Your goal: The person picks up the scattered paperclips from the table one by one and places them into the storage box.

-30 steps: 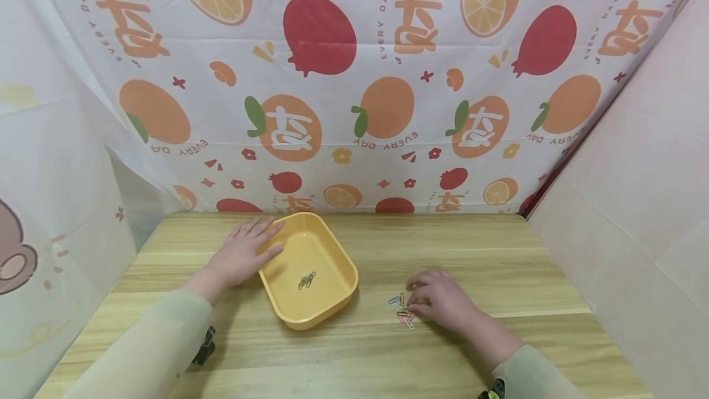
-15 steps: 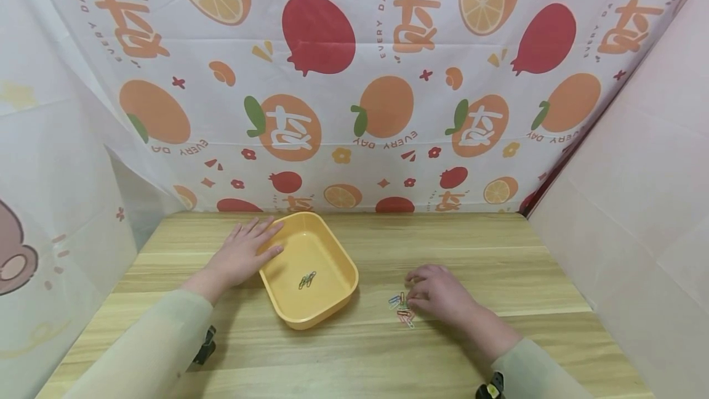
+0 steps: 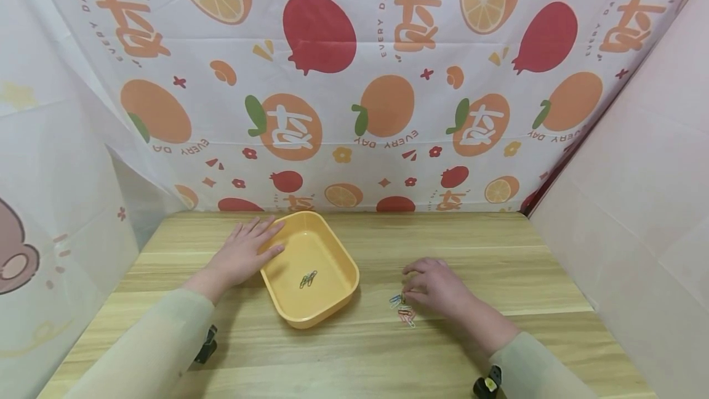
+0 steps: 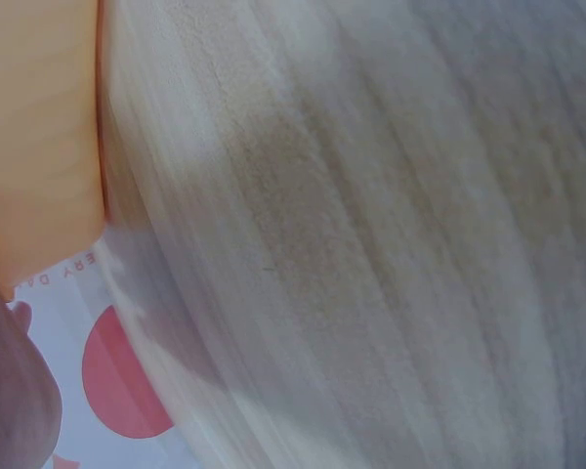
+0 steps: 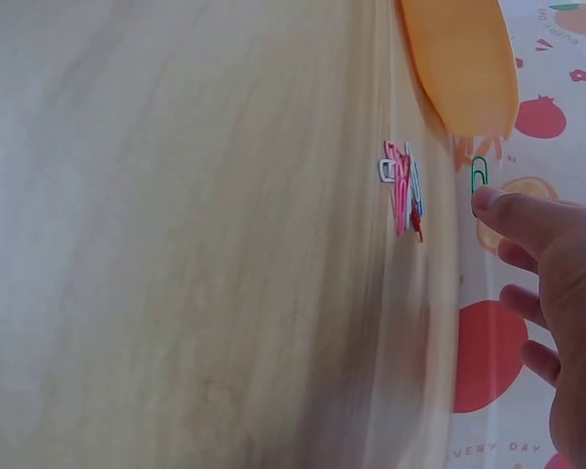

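Fruit-printed cloth [image 3: 354, 79] hangs behind a pale wooden tabletop [image 3: 476, 245], with plain sheets closing in either side. Toward the left of the tabletop sits a yellow tray [image 3: 332, 251] holding a small cluster of paper clips [image 3: 307, 279]; how many is too small to count. The left hand [image 3: 242, 256] lies flat with straight, spread fingers against the tray's left rim, gripping nothing. In the left wrist view only a blurred strip of the tray [image 4: 39, 137] and a bit of skin at the edge show; the hand itself is cut off.

To the right of the tray, a little heap of coloured paper clips [image 3: 403, 309] lies on the bare wood. The right hand [image 3: 437, 288] is just above and beside that heap, fingers curled. The right wrist view shows a green paper clip [image 5: 480, 174] pinched at the fingertip [image 5: 488, 203] and raised clear of the heap [image 5: 403, 186]; the thumb is hidden. From the head view that clip cannot be made out.
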